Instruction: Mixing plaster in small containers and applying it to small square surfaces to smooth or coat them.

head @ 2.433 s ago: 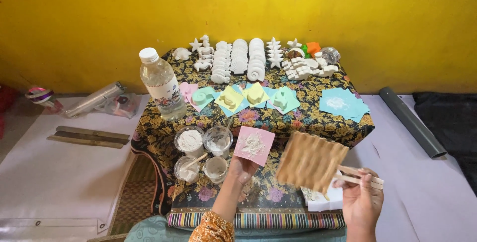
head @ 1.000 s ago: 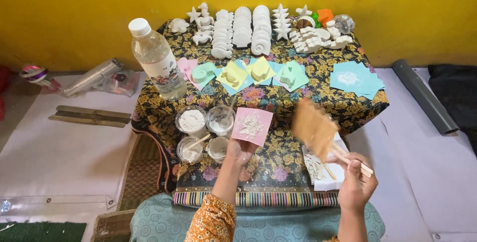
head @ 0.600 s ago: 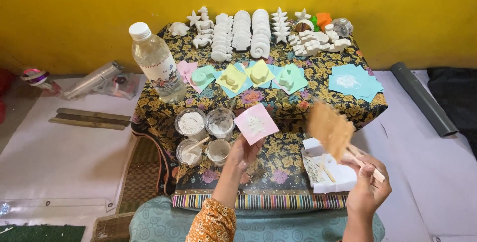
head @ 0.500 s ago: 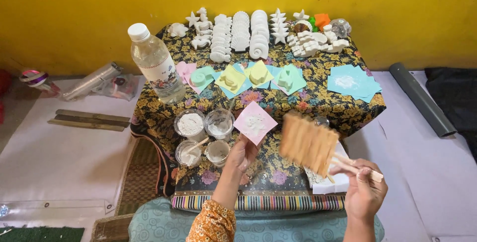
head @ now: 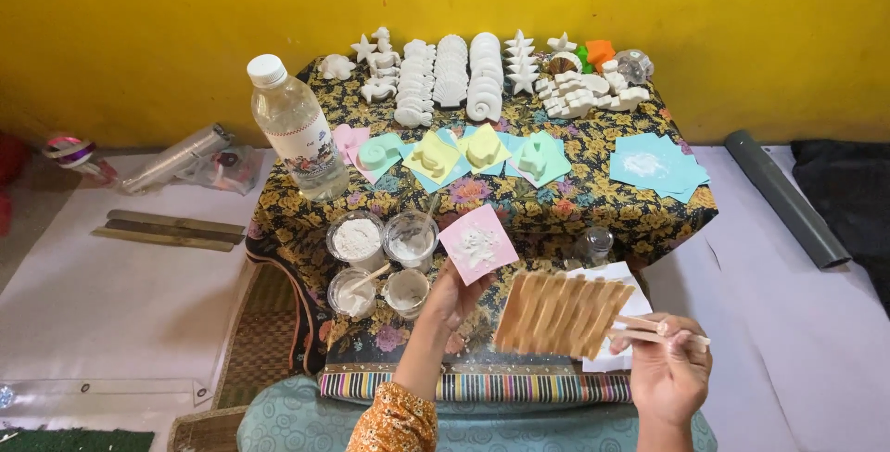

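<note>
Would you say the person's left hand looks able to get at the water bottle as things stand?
Probably not freely: the left hand already holds the pink mould. The water bottle stands upright, farther back on that side, behind the cups of white powder, which the arm would have to clear.

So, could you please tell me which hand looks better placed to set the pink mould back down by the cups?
Probably the left hand: it already holds the pink mould right beside the cups, while the right hand grips the woven fan farther away.
</note>
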